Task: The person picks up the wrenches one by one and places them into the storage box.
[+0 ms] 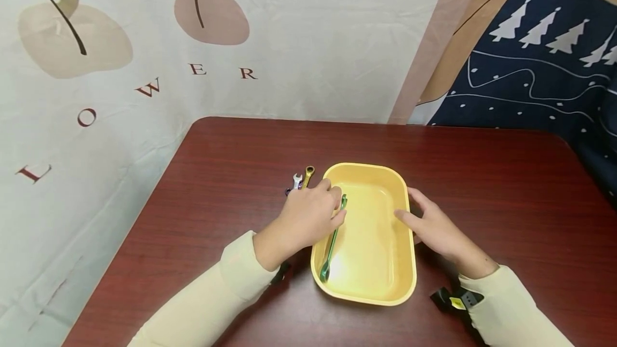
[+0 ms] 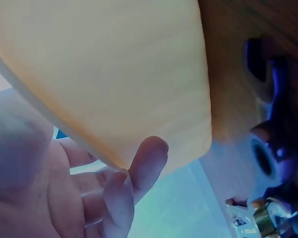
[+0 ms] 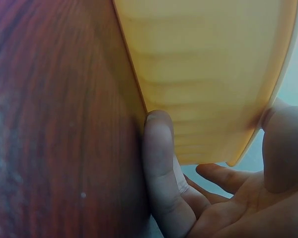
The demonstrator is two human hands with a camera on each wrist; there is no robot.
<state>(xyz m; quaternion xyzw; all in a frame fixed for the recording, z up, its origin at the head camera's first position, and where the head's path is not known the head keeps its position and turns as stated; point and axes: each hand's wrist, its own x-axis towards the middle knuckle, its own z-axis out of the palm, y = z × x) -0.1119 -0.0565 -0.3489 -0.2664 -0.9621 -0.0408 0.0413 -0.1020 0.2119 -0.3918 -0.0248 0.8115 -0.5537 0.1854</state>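
the yellow tray (image 1: 373, 232) rests on the table (image 1: 491, 181), and the green wrench (image 1: 330, 249) lies slanted inside it along the left wall, its lower end in the near left corner. the left hand (image 1: 308, 213) reaches over the left rim with bent fingers, the thumb close to the wrench's upper part; whether they pinch the wrench or only the rim, i cannot tell. the right hand (image 1: 436, 229) holds the tray's right side, thumb over the rim, other fingers against the outside. just beyond the left hand, partly hidden, lie a gold wrench (image 1: 307, 177) and a silver wrench (image 1: 296, 182).

the main risk, as i judge it, is uneven lifting by the 2 hands: the tray would tip and the smooth wrench slide across its floor. a leftward shove could also knock the tray into the wrenches outside.
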